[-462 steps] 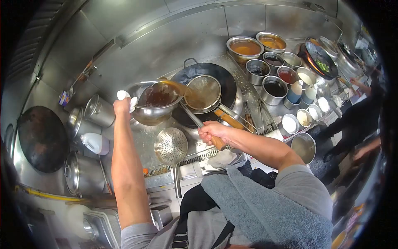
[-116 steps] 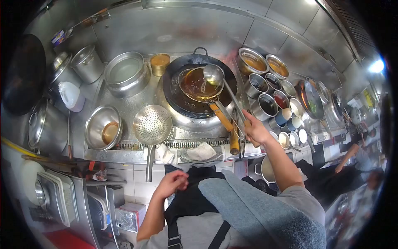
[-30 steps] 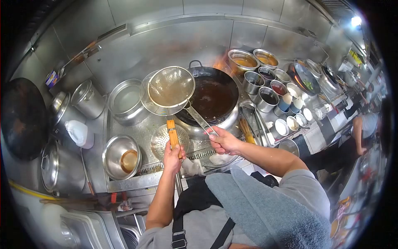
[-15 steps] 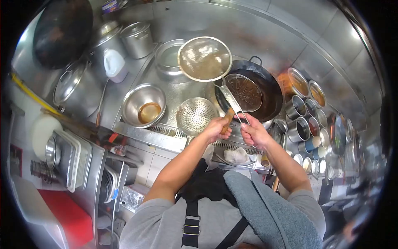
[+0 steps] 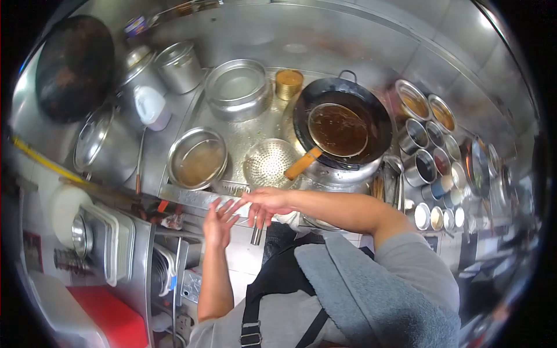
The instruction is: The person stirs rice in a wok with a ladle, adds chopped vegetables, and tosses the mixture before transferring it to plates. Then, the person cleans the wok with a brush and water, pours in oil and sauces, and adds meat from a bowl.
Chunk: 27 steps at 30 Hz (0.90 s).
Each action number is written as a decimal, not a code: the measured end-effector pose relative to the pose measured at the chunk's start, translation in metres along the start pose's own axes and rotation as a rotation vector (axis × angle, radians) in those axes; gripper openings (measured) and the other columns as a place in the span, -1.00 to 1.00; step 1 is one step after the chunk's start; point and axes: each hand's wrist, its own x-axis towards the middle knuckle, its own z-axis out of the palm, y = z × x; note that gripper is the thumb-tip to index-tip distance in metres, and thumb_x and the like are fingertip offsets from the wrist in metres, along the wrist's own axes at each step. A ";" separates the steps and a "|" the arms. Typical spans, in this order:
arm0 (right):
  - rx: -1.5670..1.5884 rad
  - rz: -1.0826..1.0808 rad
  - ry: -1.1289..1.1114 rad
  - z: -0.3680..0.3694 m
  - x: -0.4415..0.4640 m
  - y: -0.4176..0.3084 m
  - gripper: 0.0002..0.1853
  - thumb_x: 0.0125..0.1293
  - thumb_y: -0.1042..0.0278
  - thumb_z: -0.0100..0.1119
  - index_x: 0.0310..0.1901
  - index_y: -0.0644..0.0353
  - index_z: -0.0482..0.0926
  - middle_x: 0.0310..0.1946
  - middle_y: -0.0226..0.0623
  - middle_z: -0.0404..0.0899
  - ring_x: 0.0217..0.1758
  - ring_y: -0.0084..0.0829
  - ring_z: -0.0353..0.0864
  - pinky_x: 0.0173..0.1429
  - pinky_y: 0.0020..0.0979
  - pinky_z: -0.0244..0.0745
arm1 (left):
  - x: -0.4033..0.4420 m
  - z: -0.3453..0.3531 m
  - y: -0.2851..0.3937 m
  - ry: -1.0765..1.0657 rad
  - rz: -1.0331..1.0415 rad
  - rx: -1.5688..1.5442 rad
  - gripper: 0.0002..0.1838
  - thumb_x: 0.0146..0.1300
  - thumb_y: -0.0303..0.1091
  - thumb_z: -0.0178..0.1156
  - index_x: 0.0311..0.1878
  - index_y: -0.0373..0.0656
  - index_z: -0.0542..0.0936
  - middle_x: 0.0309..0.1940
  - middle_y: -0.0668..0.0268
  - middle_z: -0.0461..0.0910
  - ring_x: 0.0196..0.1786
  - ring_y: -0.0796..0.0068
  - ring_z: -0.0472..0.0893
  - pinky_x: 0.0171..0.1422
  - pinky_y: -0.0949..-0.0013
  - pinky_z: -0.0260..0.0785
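Note:
My left hand [image 5: 218, 225] is raised in front of the stove edge, fingers spread, holding nothing. Beside it, my right hand [image 5: 270, 202] reaches across with its fingers apart, over a metal handle [image 5: 256, 235] whose end shows below them. That handle appears to belong to the perforated ladle [image 5: 268, 162]; whether the fingers touch it I cannot tell. A fine-mesh strainer seems to lie in the steel bowl [image 5: 184, 138] to the left. In the wok [image 5: 379, 124] of dark liquid sits a round strainer [image 5: 339, 129], its wooden handle [image 5: 303, 163] across the rim.
Behind the ladle stand a wide steel pot [image 5: 223, 107] and a gold-coloured tin [image 5: 288, 87]. Several seasoning containers [image 5: 419, 168] crowd the right side. Large lidded pots [image 5: 98, 139] and a white jug [image 5: 152, 108] are at left.
Both hands have moved left and down, away from the wok. The wooden handle was let go onto the wok's rim. The fine-mesh strainer moved from above the stove to the bowl.

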 end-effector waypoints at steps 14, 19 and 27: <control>-0.718 0.268 1.104 -0.181 -0.349 0.286 -0.54 0.42 0.02 0.09 0.19 0.15 0.44 -0.07 -0.19 0.62 -0.09 -0.44 0.64 -0.12 -0.29 0.59 | -0.038 -0.064 0.117 0.677 0.789 0.682 -0.51 0.39 -0.26 0.08 0.31 -0.30 0.37 0.26 0.13 0.45 0.32 0.20 0.41 0.37 0.23 0.20; -0.464 0.465 1.564 -0.172 -0.381 0.420 -0.42 0.25 0.13 0.30 0.22 0.19 0.35 0.10 -0.06 0.47 0.08 -0.25 0.55 0.06 -0.19 0.54 | -0.002 0.141 0.100 0.081 0.944 0.591 -0.62 0.44 -0.34 0.04 0.28 -0.19 0.42 0.28 0.26 0.47 0.31 0.37 0.43 0.30 0.26 0.27; -0.579 0.219 1.553 -0.152 -0.393 0.358 -0.59 0.22 0.24 0.07 0.05 0.26 0.35 -0.08 0.12 0.51 -0.06 0.08 0.59 0.02 -0.04 0.48 | 0.005 0.375 -0.021 -0.917 0.700 0.445 -0.63 0.36 -0.49 0.08 0.22 -0.27 0.44 0.24 0.15 0.48 0.22 0.35 0.51 0.24 0.31 0.39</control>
